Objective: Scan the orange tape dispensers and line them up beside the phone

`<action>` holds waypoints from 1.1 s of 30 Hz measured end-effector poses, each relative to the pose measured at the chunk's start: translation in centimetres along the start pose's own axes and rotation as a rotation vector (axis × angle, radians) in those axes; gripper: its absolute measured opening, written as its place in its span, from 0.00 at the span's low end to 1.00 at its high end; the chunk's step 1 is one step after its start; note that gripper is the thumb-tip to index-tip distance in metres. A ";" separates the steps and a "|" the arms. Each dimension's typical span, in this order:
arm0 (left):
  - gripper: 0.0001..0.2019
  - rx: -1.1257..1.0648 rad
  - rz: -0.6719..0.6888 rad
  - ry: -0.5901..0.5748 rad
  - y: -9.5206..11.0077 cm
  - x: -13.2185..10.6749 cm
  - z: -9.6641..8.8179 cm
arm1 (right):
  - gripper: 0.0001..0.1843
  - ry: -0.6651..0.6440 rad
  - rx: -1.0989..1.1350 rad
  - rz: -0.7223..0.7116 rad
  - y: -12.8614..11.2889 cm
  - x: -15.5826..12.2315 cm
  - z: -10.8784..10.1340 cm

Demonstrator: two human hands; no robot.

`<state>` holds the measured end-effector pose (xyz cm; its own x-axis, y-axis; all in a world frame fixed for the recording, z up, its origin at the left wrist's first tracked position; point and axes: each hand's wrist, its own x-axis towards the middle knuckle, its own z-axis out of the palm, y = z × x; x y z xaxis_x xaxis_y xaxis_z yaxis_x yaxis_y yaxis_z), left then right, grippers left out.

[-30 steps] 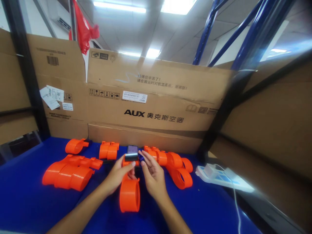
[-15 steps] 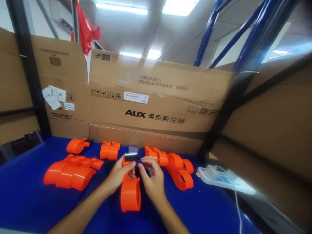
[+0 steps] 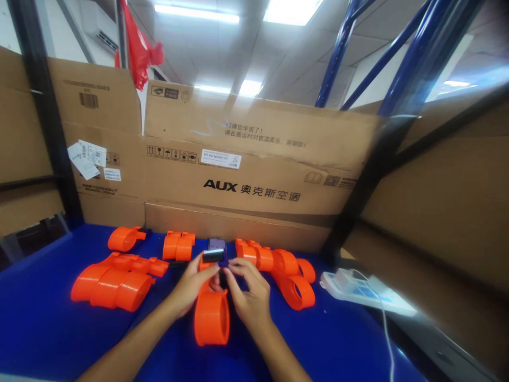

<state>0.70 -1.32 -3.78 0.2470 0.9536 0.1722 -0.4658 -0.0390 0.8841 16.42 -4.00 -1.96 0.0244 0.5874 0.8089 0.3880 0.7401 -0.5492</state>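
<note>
In front of me, my left hand [image 3: 195, 284] is closed around the narrow end of an orange tape dispenser [image 3: 210, 318]. Its wide ring hangs toward me, below the fingers. Across its far end lies a black roller-like part [image 3: 213, 255] with a pale toothed edge. Beside that roller is a small dark blue piece [image 3: 224, 262], and the fingertips of my right hand [image 3: 250, 292] pinch at it. A bit of black shows between the two hands; its shape is mostly hidden by the fingers.
More orange dispensers lie at the left [image 3: 111, 286], at the back [image 3: 178, 246] and to the right [image 3: 294, 286] on the blue table surface [image 3: 170, 350]. A phone-like device [image 3: 217, 243] is behind my hands. A white power strip [image 3: 369, 294] with a cable sits right; cardboard [image 3: 254, 223] walls the back.
My right fingers have shifted slightly right and down around the blue piece, which now shows more. The orange ring has swung slightly left. The left hand stays nearly still.
</note>
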 end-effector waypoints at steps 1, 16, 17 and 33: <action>0.14 -0.014 0.000 0.003 0.0 0.0 0.0 | 0.02 0.001 0.003 0.007 -0.1 0.0 -0.1; 0.41 -0.159 -0.361 -0.340 0.5 -1.4 0.0 | 0.23 -0.347 0.717 0.611 0.6 0.8 -0.6; 0.42 -0.153 -0.342 -0.316 0.6 -1.3 0.1 | 0.22 -0.312 0.693 0.599 0.7 0.8 -0.5; 0.30 -0.006 -0.196 -0.178 -0.1 -0.3 0.4 | 0.21 -0.140 0.494 0.513 1.0 0.7 1.1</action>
<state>0.99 -1.76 -3.78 0.4782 0.8753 0.0719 -0.3988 0.1435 0.9058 15.81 -2.45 -2.20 -0.0393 0.9121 0.4080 -0.1027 0.4025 -0.9096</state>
